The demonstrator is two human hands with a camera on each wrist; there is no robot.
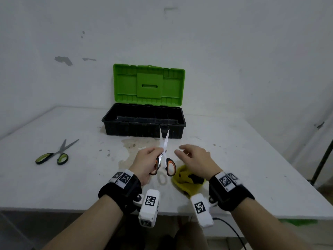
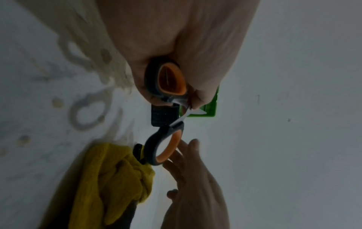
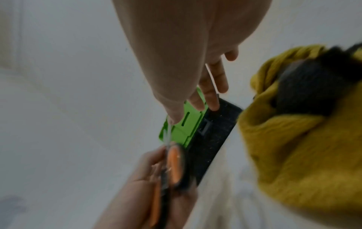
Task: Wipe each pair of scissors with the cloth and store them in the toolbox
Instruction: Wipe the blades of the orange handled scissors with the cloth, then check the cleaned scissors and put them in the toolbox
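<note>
My left hand (image 1: 146, 159) grips the orange-and-black scissors (image 1: 164, 154) by one handle and near the pivot, above the table. Their white blades stand apart and point toward the toolbox (image 1: 144, 121). In the left wrist view the scissors (image 2: 166, 124) show one handle inside my palm and the other hanging free. My right hand (image 1: 192, 156) hovers just right of them, fingers relaxed and empty. The yellow cloth (image 1: 185, 179) lies crumpled on the table under my right wrist, also large in the right wrist view (image 3: 293, 139). A second pair, the green-handled scissors (image 1: 54, 154), lies at the table's left.
The toolbox is black with its green lid (image 1: 148, 84) standing open against the white wall, and its inside looks empty. Stains and ring marks (image 1: 129, 147) cover the white table (image 1: 252, 168) in front of it. A dark pole (image 1: 322, 159) stands at the far right.
</note>
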